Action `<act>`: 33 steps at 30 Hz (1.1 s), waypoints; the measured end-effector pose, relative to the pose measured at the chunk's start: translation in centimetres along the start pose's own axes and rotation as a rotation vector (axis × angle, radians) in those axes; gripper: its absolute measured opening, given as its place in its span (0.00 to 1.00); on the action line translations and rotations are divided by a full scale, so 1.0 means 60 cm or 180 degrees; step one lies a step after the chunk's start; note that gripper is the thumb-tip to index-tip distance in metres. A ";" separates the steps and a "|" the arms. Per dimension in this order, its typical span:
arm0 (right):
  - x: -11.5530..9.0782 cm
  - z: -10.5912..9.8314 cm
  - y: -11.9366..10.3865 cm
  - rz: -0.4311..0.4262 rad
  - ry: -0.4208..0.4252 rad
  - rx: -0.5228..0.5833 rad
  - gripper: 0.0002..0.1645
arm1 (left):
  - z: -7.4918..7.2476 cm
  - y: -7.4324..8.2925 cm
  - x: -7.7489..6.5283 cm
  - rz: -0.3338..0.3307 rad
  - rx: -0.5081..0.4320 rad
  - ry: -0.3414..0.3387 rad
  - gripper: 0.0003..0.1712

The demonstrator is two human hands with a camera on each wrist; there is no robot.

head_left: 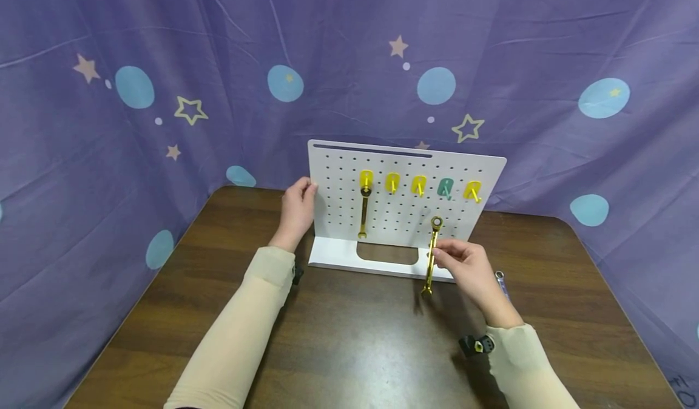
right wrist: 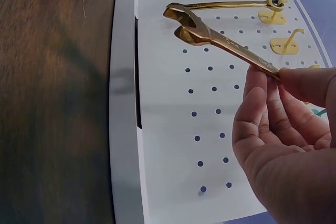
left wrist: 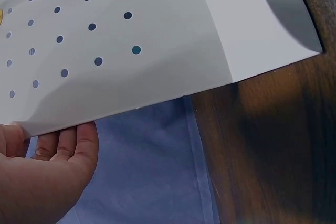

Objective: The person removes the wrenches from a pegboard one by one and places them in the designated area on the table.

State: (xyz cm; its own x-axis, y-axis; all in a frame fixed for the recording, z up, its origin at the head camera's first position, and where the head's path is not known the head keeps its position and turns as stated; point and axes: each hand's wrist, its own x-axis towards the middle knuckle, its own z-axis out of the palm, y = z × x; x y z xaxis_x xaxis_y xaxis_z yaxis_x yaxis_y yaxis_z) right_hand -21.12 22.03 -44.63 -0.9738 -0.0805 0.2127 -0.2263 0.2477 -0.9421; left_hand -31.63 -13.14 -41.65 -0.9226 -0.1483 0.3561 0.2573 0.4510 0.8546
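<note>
A white pegboard (head_left: 338, 209) stands on the table with a row of yellow hooks (head_left: 392, 182) and one green hook (head_left: 445, 188). From the leftmost hook hangs a gold wrench (head_left: 364, 213) by its ring end. My left hand (head_left: 297, 209) pinches the board's left edge, thumb in front and fingers behind, as the left wrist view (left wrist: 52, 171) shows. In front of the board's lower right, my right hand (head_left: 464, 266) holds a second gold wrench (head_left: 432, 257) between thumb and fingers. Its ring end points up and its open end (right wrist: 191, 27) points down, above the table.
Beyond my right hand a silver wrench (head_left: 500, 281) lies on the brown wooden table (head_left: 349, 348), partly hidden by the hand. The board's white base (head_left: 333, 253) has a cutout. A purple patterned curtain (head_left: 349, 45) hangs behind and beside the table.
</note>
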 end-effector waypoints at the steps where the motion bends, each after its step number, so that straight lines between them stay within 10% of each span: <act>1: 0.000 0.000 0.000 -0.0002 0.0001 0.0001 0.10 | 0.000 0.001 0.000 0.0000 -0.0007 0.0001 0.13; 33: -0.010 -0.009 0.002 0.0030 0.0040 -0.0052 0.13 | 0.001 0.000 0.001 -0.0014 0.0025 0.0021 0.12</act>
State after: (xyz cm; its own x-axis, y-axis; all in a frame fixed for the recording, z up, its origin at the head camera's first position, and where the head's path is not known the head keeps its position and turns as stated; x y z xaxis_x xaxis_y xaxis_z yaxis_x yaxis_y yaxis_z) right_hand -20.59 22.61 -44.77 -0.9760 -0.0661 0.2073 -0.2174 0.2643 -0.9396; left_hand -31.67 -13.11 -41.64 -0.9218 -0.1561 0.3548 0.2509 0.4574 0.8531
